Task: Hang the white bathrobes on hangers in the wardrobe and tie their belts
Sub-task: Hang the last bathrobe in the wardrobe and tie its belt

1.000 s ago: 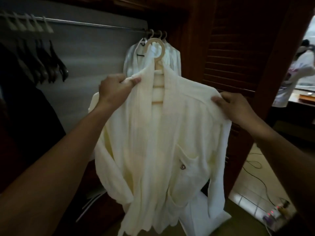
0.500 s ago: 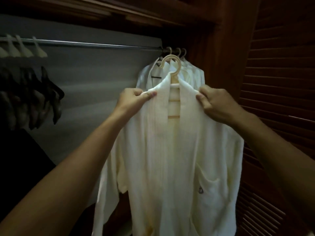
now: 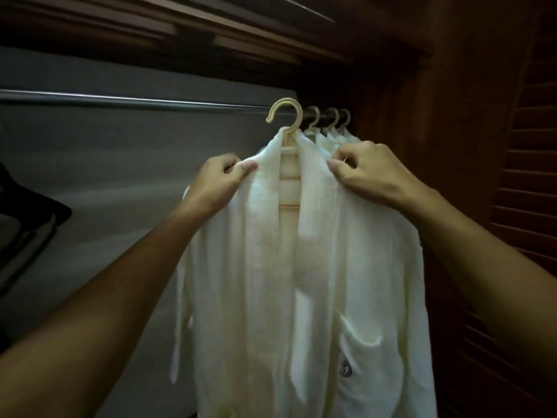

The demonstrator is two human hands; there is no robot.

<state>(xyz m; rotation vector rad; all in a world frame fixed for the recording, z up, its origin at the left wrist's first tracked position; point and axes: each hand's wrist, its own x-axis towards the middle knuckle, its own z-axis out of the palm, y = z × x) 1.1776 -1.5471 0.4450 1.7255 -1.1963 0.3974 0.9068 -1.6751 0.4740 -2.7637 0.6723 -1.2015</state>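
Note:
A white bathrobe (image 3: 259,297) hangs open-fronted on a cream plastic hanger (image 3: 287,116), held up in front of the wardrobe rail (image 3: 135,101). The hanger's hook is level with the rail; whether it is over it I cannot tell. My left hand (image 3: 221,179) pinches the robe's left shoulder by the collar. My right hand (image 3: 367,167) grips the right shoulder. A chest pocket with a small emblem (image 3: 345,371) shows at the lower right. No belt is visible.
Three more white robes on cream hangers (image 3: 331,122) hang at the rail's right end against the wooden side wall. A louvred wardrobe door (image 3: 524,176) stands at the right. Dark clothing (image 3: 27,212) hangs at the far left. A wooden shelf runs above the rail.
Both hands have lifted the robe and hanger upward toward the rail. My right hand moved from the robe's outer shoulder in to the collar side.

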